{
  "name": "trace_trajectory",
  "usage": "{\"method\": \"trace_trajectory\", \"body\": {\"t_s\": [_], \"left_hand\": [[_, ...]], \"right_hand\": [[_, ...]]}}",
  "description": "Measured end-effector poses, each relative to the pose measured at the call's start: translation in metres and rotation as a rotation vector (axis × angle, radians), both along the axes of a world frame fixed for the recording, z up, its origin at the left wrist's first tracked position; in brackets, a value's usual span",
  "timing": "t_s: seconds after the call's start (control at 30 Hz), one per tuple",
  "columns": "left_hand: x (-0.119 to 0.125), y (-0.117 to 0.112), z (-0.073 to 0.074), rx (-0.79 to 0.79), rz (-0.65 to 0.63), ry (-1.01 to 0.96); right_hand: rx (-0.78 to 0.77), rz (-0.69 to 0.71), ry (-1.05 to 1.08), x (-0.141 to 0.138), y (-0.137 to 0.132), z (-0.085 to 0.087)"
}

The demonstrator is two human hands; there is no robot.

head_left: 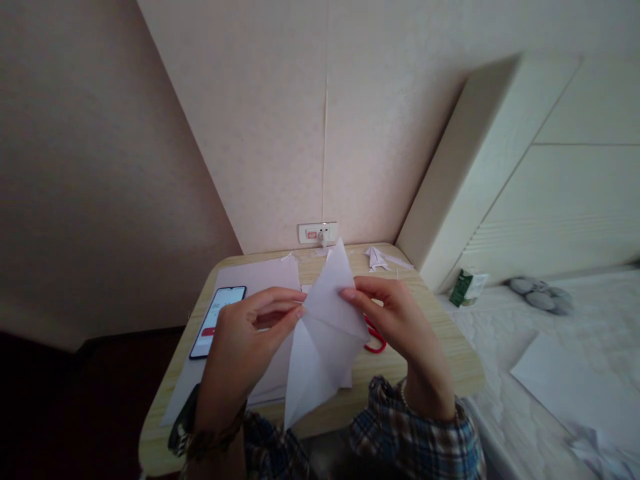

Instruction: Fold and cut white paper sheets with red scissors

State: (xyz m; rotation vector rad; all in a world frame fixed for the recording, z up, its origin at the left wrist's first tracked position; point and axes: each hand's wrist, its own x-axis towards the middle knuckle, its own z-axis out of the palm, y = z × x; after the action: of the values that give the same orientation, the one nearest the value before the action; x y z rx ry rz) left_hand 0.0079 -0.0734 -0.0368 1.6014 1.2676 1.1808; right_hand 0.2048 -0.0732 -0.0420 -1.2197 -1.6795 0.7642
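Note:
A folded sheet of white paper (327, 347) is held up over the table between my two hands, its creases showing and one pointed tip upward, another downward. My left hand (260, 327) pinches its left edge between thumb and fingers. On the other side, my right hand (385, 303) grips the upper right part, thumb on the near face and fingers behind. Red scissor handles (375, 337) show partly behind the paper, below my right hand. Beside my left hand a phone (217, 321) lies screen up, a red button on its display.
White sheets (260, 273) lie on the wooden table (425, 380). A small folded paper piece (376, 259) sits at the back right. A wall socket (318, 233) holds a plug. On the bed at right are a green-and-white box (465, 288), a grey object (540, 295) and white paper (565, 380).

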Motion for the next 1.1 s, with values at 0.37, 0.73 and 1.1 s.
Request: {"method": "trace_trajectory", "body": {"t_s": [0.37,0.73,1.1], "left_hand": [[-0.0028,-0.0003,0.0029,0.001,0.052,-0.097],[-0.0015,-0.0010,0.0009,0.058,0.146,-0.146],[-0.0068,0.0009,0.0005,0.030,0.241,-0.190]], "right_hand": [[-0.113,0.074,0.024,-0.0002,-0.0018,0.0018],[-0.083,0.039,0.005,0.0023,-0.0018,0.0016],[-0.086,0.049,0.054,0.0027,0.0002,0.0024]]}}
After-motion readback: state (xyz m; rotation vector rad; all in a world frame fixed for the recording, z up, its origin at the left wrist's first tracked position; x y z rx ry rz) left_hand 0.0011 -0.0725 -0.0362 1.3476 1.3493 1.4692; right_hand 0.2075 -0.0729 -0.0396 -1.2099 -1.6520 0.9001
